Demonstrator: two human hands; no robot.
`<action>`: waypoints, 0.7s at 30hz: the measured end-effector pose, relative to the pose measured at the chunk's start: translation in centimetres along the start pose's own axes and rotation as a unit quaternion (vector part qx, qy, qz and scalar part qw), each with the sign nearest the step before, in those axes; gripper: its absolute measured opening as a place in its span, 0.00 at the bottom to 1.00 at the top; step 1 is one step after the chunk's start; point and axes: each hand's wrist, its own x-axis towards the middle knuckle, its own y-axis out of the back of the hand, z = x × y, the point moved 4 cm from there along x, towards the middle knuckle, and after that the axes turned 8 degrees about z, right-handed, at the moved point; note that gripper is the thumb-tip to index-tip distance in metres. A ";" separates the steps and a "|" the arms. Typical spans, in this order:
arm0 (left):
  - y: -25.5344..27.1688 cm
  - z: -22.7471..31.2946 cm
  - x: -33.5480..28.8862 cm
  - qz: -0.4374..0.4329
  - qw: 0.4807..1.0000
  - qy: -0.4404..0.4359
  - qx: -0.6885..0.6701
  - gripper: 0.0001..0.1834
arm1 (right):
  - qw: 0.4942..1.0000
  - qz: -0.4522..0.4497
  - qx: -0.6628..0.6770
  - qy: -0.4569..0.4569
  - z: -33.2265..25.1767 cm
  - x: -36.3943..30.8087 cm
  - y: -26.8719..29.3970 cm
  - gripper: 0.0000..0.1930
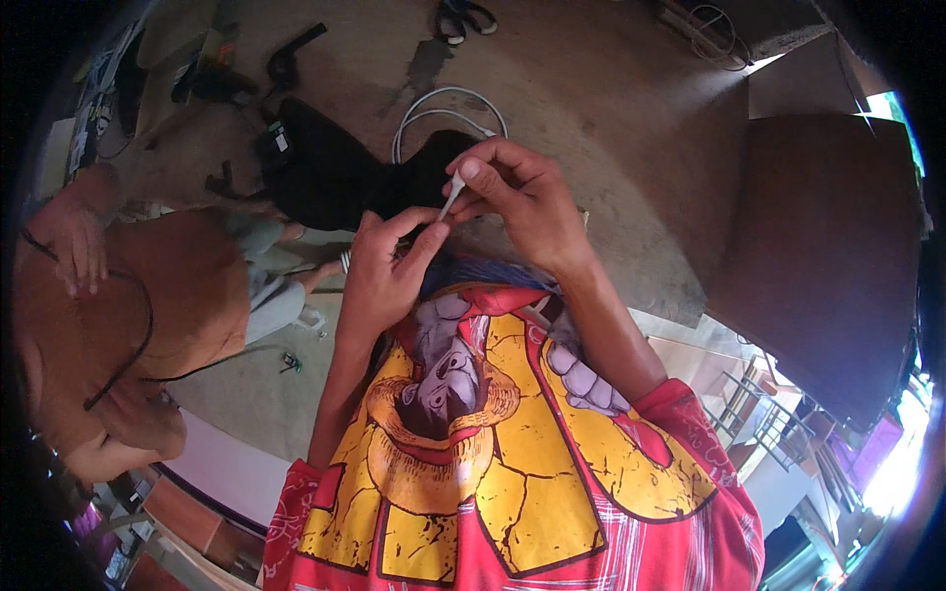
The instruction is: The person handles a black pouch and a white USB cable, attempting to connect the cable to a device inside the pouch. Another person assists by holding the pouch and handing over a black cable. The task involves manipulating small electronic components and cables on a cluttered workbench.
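Above the table, both hands meet around the end of a white cable point(453, 190), a slim white plug with a thin tapering tip. My right hand point(532, 202) pinches its thicker upper part between thumb and fingers. The thin lower tip is pinched between the thumb and forefinger of my left hand point(384, 261). A loop of white cord point(448, 91) rises behind the right hand; whether it joins the piece I hold is hidden. Just beyond my hands lies a black item point(325, 163), dark and shapeless, with a small white label.
Scissors point(458, 22) lie at the table's far edge. Dark tools point(286, 64) sit at the far left. A coiled cord point(717, 39) is at the far right, above a large brown panel point(818, 246). On the left a person point(177, 286) handles a black cable point(148, 325).
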 end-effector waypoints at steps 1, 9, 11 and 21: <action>-0.2 -0.7 -0.1 0.001 0.999 0.018 -0.043 0.12 | 1.000 0.000 0.013 -0.003 0.0 0.1 -0.2 0.16; -0.5 -3.6 -0.9 0.093 0.926 0.158 -0.330 0.15 | 0.957 -0.039 -0.095 -0.269 5.8 -1.3 2.8 0.16; -0.8 -4.1 -1.1 0.104 0.868 0.222 -0.432 0.14 | 0.960 0.004 0.133 -0.248 6.5 -0.8 1.2 0.14; -0.4 -3.3 -1.0 0.054 0.810 0.218 -0.542 0.12 | 0.893 -0.075 0.385 -0.222 7.4 0.4 -0.5 0.06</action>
